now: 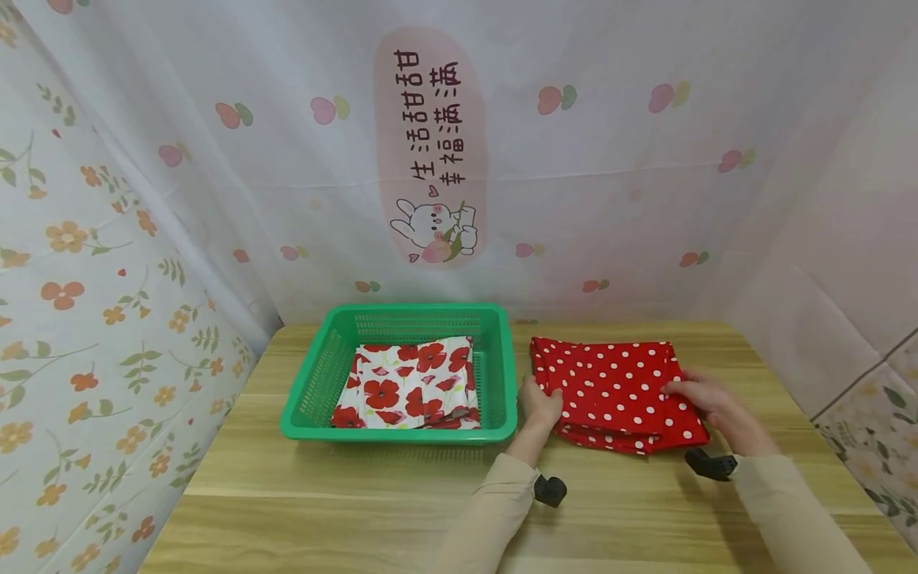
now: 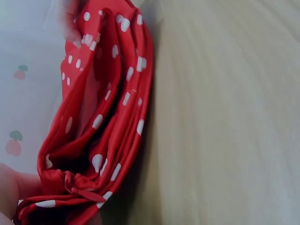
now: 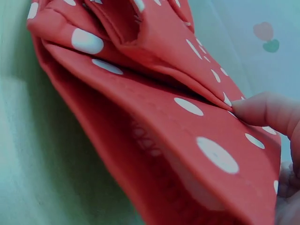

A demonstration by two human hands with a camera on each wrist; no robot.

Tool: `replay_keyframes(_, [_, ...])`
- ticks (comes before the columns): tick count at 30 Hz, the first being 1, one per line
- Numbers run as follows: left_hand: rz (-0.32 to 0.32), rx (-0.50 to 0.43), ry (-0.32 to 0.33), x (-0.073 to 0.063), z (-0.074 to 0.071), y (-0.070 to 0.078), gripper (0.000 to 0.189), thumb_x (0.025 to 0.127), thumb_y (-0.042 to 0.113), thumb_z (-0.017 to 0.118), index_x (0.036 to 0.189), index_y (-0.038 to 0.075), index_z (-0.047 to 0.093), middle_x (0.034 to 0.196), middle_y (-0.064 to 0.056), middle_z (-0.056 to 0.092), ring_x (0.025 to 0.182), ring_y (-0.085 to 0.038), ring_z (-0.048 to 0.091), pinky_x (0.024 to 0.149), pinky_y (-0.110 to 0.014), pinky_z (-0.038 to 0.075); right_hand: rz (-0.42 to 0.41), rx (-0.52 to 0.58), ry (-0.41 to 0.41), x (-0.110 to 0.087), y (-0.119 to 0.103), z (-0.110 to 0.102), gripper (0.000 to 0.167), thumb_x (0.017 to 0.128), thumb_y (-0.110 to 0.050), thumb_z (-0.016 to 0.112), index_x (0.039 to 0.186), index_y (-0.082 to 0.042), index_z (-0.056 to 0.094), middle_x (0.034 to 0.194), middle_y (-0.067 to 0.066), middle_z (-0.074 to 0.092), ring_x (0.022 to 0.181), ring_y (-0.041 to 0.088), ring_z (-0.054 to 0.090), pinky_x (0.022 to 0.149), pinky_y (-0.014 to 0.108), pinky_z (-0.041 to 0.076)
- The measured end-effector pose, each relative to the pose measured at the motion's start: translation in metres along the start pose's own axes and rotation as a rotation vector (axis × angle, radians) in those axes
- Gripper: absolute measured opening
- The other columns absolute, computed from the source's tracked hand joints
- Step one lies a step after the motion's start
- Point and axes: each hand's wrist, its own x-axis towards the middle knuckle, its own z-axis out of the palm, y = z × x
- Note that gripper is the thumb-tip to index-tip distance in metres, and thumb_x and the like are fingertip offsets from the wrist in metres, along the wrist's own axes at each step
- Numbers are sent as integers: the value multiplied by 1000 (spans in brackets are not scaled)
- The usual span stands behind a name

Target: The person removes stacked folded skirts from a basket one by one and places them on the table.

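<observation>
A folded red cloth with white dots lies on the right part of the table, in several layers. At its left edge my left hand grips the fabric, thumb over the folds. My right hand pinches the right edge, its thumb on top and the other fingers mostly hidden under the cloth. In the left wrist view the layers of the dotted cloth gape open along the near side. Seen from the right wrist, the thumb presses on the upper fold while a lower flap hangs loose.
Left of the cloth stands a green plastic basket with slotted walls. Inside it lies folded white fabric with red flowers. A patterned curtain hangs behind the wooden table, with more curtains at both sides.
</observation>
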Motion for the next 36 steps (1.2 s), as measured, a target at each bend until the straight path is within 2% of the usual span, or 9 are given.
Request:
replay_keyframes(4, [-18, 21, -4, 1, -1, -6, 67, 79, 8, 72, 132, -12, 36, 113, -22, 53, 109, -35, 51, 91, -48, 46, 7, -44, 27, -1, 0, 3, 72, 92, -24, 56, 138, 16, 16, 121, 33, 44, 85, 18, 57, 73, 34, 53])
replay_keyframes(9, [9, 103, 25, 1, 1, -12, 62, 78, 12, 75, 125, -5, 39, 110, -17, 53, 108, -31, 52, 89, -45, 47, 7, -133, 90, 0, 1, 8, 69, 89, -19, 57, 133, 20, 20, 118, 38, 42, 88, 26, 56, 72, 35, 52])
replay_keyframes(11, [45, 169, 46, 1, 3, -14, 61, 76, 13, 76, 123, -2, 41, 110, -16, 52, 108, -30, 51, 89, -44, 47, 3, -178, 125, 1, 2, 11, 70, 87, -18, 59, 131, 21, 20, 118, 39, 40, 92, 34, 53, 74, 38, 52])
replay_keyframes(16, [110, 297, 65, 0, 5, -16, 66, 75, 15, 77, 129, 1, 41, 120, -18, 46, 112, -29, 45, 90, -43, 43, -15, -237, 183, 2, 6, 18, 71, 85, -16, 60, 128, 23, 19, 119, 40, 34, 103, 47, 41, 85, 52, 45])
replay_keyframes(24, [125, 346, 76, -1, 5, -18, 60, 76, 16, 77, 126, 4, 46, 121, -17, 45, 111, -28, 45, 88, -41, 45, -17, -246, 257, 5, 7, 30, 76, 83, -7, 62, 134, 21, 12, 126, 41, 28, 111, 51, 33, 93, 61, 36])
replay_keyframes(29, [148, 378, 52, -3, 1, -10, 62, 76, 20, 77, 127, 1, 46, 127, -19, 44, 110, -31, 49, 88, -41, 45, -48, -278, 310, 5, 5, 32, 78, 81, -3, 62, 136, 20, 11, 129, 42, 25, 112, 51, 32, 93, 60, 38])
replay_keyframes(33, [209, 366, 42, -5, -4, 3, 64, 77, 20, 76, 128, -1, 45, 131, -19, 43, 113, -32, 47, 89, -44, 44, -84, -284, 348, -1, -3, 32, 76, 81, -5, 62, 136, 19, 14, 131, 42, 24, 114, 53, 31, 93, 61, 37])
replay_keyframes(36, [252, 342, 31, -8, -7, 11, 63, 77, 19, 76, 128, -1, 46, 126, -16, 46, 114, -30, 45, 90, -45, 43, -135, -275, 364, -5, -11, 31, 75, 83, -6, 62, 137, 18, 16, 133, 43, 23, 118, 55, 29, 96, 63, 33])
